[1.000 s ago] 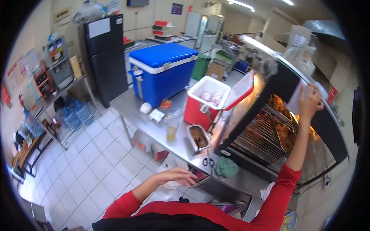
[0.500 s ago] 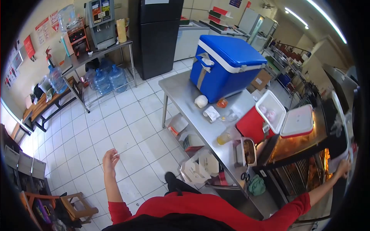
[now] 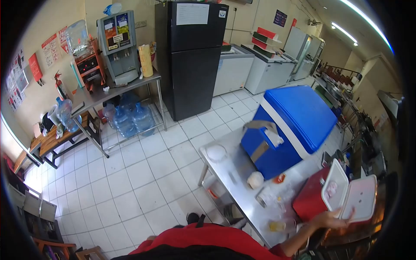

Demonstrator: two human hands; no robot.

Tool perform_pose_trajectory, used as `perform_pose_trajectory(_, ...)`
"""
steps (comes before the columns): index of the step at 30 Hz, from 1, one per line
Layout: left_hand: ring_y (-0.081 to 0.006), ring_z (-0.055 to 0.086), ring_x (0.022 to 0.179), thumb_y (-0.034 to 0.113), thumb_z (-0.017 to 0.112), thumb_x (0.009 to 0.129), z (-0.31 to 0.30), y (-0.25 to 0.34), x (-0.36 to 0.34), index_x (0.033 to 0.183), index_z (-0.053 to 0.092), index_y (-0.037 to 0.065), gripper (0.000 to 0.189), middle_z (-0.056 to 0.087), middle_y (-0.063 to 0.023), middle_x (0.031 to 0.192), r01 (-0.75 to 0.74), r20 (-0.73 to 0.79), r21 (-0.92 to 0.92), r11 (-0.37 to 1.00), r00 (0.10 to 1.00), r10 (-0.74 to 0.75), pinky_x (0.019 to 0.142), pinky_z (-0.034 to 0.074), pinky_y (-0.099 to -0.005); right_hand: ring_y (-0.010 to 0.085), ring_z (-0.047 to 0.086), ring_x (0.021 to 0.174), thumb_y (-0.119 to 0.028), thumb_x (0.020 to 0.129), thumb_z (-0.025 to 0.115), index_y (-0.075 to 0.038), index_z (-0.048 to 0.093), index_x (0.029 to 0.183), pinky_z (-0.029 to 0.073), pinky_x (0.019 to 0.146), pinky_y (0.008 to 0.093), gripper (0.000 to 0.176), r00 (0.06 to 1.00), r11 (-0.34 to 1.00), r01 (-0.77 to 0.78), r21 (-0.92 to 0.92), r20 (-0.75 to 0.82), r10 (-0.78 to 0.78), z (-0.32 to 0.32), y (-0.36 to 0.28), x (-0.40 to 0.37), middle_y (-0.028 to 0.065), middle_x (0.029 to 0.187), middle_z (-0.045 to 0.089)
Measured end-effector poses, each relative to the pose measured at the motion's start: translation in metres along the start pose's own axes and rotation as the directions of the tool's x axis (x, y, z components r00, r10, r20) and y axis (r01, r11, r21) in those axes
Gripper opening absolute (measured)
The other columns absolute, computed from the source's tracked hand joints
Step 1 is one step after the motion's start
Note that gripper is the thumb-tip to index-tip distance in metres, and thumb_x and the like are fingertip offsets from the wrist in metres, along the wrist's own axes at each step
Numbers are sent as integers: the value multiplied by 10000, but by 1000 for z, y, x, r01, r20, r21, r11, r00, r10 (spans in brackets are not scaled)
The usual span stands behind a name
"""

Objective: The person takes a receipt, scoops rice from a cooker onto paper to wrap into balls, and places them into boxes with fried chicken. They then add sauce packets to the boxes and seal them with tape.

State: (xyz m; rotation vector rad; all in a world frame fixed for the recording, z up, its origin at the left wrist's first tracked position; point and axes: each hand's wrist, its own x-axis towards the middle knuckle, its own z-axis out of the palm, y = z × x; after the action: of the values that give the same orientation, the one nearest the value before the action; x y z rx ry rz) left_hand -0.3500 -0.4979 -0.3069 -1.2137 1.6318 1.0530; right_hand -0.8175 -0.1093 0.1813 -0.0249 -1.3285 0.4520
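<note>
My right hand (image 3: 330,220) reaches out over the lower right, slightly blurred, its fingers apart and holding nothing. It overlaps the near edge of the white-lined lid (image 3: 360,200) of a small red cooler (image 3: 308,197). That lid is swung back, and a pinkish bundle (image 3: 332,189) shows inside the cooler. Close to my forearm is a container of yellow liquid (image 3: 277,226) on the steel table (image 3: 236,180). My left hand is out of the frame.
A large blue cooler (image 3: 299,117) with a closed lid stands on the table. Before it lie a white round item (image 3: 255,180) and clear plastic (image 3: 277,197). A black fridge (image 3: 196,82) and blue water jugs (image 3: 125,122) are farther back. Warm light glows at far right (image 3: 379,212).
My right hand has left the glass-fronted oven's door at far right and moved left beside the red cooler's lid. My left hand has dropped out of view. The camera has turned and moved.
</note>
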Motion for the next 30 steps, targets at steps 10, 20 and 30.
perform_pose_trajectory(10,-291,638,950,253,546,729,-166,66,49,971,664,68,327,656,-171,1016,-43,-168,-481,876,985,-43,810,510,-378,247,508,1057,-63,751,560,-119,583,994,235,915,436,251,300,676,-383,630,777,-554,172,-351,-240,68,1031,579)
perform_pose_trajectory(20,-291,646,932,243,557,708,-552,236,178,905,679,41,307,660,-183,996,-27,-206,-104,994,979,5,798,518,-380,337,490,1176,-504,867,458,-167,387,1357,322,973,555,599,-884,968,-223,114,395,-251,271,-381,-497,185,1230,544)
perform_pose_trajectory(30,-279,660,854,224,550,813,-738,602,313,1000,630,52,266,677,-137,928,-568,-308,6,823,782,542,678,518,-413,366,494,1163,-457,852,519,-115,412,1330,384,967,469,597,-900,922,56,-384,380,213,364,-266,-580,179,1283,507)
